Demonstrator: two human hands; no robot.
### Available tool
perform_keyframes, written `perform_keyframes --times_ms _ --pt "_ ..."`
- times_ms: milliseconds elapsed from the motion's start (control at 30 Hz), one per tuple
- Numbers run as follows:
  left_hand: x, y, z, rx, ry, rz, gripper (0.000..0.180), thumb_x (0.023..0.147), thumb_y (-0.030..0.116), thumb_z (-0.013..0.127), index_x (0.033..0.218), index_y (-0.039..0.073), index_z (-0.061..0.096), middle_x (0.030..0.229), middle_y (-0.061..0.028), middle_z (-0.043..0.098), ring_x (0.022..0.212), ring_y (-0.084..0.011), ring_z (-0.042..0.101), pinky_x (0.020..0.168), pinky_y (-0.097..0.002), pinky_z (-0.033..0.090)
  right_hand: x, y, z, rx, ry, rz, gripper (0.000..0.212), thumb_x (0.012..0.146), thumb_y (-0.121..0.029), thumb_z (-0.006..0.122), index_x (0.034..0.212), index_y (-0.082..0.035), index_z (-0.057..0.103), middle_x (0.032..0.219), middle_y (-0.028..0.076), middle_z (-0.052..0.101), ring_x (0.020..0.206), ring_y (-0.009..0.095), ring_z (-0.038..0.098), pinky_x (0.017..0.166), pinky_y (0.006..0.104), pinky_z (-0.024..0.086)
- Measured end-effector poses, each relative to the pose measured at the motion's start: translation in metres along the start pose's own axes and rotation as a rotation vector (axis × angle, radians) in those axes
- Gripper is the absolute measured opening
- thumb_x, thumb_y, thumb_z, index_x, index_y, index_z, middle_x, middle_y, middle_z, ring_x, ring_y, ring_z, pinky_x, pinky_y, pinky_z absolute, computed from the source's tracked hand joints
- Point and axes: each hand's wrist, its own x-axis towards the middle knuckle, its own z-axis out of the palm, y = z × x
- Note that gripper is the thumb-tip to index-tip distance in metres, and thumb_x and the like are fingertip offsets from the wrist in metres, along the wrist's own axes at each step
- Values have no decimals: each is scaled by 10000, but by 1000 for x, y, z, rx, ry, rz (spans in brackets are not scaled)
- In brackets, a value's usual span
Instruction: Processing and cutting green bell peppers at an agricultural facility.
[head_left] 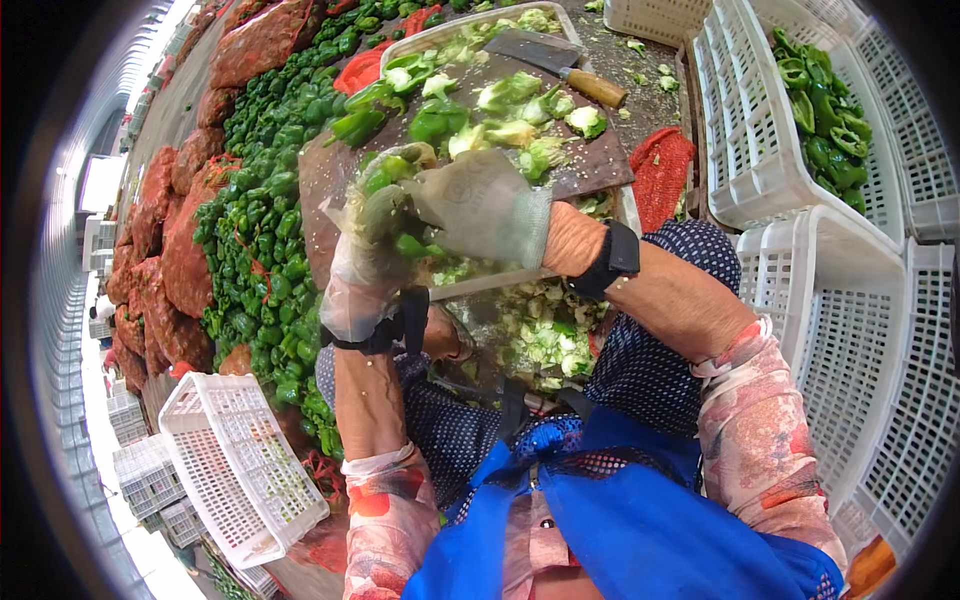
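Note:
Over the brown cutting board (590, 168), my two gloved hands meet. My left hand (372, 222) is closed around a green pepper (382, 178), partly hidden by the glove and blurred. Against it presses my right hand (482, 205), its fingers curled in; what they hold is hidden. Cut pepper tops and pale seedy cores (505, 95) are strewn on the board beyond my hands, beside whole green peppers (438, 122). A cleaver (530, 50) with a wooden handle lies at the far edge, touched by neither hand.
A long heap of green peppers (265, 230) and red mesh sacks (190, 240) spread on the left. White crates (745, 110) stand on the right, one holding opened peppers (822, 115). Pepper scraps (550, 340) lie below the board. Another white crate (235, 455) sits lower left.

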Motion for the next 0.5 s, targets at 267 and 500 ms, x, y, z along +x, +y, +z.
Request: perform_keyframes --times_ms 267,500 --pt "-2 26 4 -251 -118 166 603 790 340 705 1285 69 492 1185 -80 551 1011 -251 597 796 -436 563 3 65 6 -107 -68 389 296 880 -105 531 1173 -70 559 765 81 580 603 146 556 515 299 497" --pt "18 -2 -5 -268 13 193 606 856 444 640 1310 81 470 1222 -122 558 1067 -307 578 875 -448 520 -14 23 10 386 77 133 512 845 -373 664 1262 -103 539 784 98 595 695 204 604 623 376 515"
